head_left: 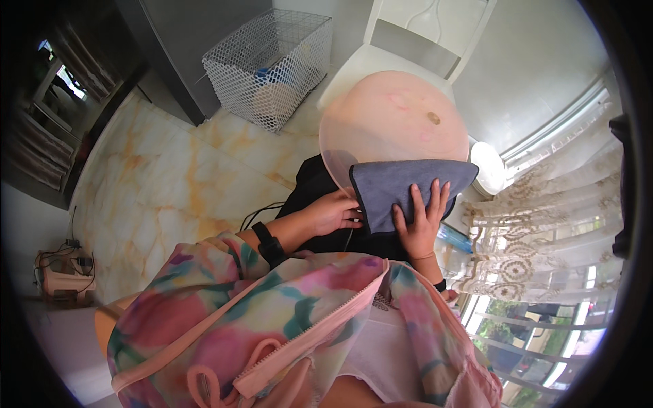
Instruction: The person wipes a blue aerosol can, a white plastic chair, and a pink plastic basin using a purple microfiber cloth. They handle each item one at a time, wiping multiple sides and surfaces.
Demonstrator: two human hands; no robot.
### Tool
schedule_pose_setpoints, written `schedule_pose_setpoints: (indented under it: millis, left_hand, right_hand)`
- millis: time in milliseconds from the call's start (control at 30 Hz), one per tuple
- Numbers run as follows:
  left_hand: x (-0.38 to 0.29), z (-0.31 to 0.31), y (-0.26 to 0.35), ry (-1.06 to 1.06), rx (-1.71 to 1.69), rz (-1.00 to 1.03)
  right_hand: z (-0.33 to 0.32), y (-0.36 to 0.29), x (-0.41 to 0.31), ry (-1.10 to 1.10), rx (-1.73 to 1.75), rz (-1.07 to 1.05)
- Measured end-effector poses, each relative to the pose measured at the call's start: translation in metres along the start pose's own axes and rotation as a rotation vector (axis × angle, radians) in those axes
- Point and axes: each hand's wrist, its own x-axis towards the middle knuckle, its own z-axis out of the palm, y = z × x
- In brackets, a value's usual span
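Observation:
A large round pink translucent disc (393, 120), with a brown spot and faint pink marks, extends from my lap toward the seat of a white chair. A grey cloth with a dark edge binding (375, 178) lies folded over its near part. My right hand (422, 219) is flat on the cloth, fingers spread. At the cloth's left edge, my left hand (334, 211) is curled at the disc's near rim; its fingertips are partly hidden behind the cloth. A black band (269, 245) is on my left wrist.
The white chair (428, 30) stands ahead by the wall. A wire mesh basket (270, 71) with things inside is on the marble-patterned floor (168, 178). At right are a white round object (488, 168), a bottle (454, 237) and sheer curtains (530, 229). Black cables (260, 210) lie left of my lap.

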Motion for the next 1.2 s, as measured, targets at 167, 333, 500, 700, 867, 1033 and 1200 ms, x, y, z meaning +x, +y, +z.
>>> schedule_pose_setpoints:
  millis: [167,333,500,700,867,1033,1200]
  left_hand:
    - [0.0028,-0.0034,-0.0005,-0.004,-0.008,-0.011]
    - [0.0036,-0.0048,-0.0025,-0.008,-0.011,-0.004]
    - [0.0042,-0.0020,-0.0009,0.020,0.013,-0.012]
    - [0.0027,0.0003,-0.0008,0.042,0.020,-0.016]
    - [0.0037,-0.0008,-0.0016,0.029,0.010,-0.008]
    - [0.0015,0.0014,-0.0009,0.030,-0.001,0.003]
    - [0.0006,0.0030,0.0014,0.008,-0.020,0.000]
  right_hand:
    - [0.0004,0.0001,0.0004,0.005,0.004,-0.008]
    - [0.0004,0.0002,-0.0001,0.006,0.006,-0.005]
    - [0.0010,0.0005,0.0009,0.017,0.008,-0.010]
    - [0.0008,0.0007,0.0003,0.017,0.028,0.002]
    - [0.0010,0.0014,0.0004,0.020,0.024,-0.004]
    - [0.0005,0.0009,0.0002,0.018,0.029,0.006]
    - [0.0008,0.0007,0.0010,0.018,0.026,0.007]
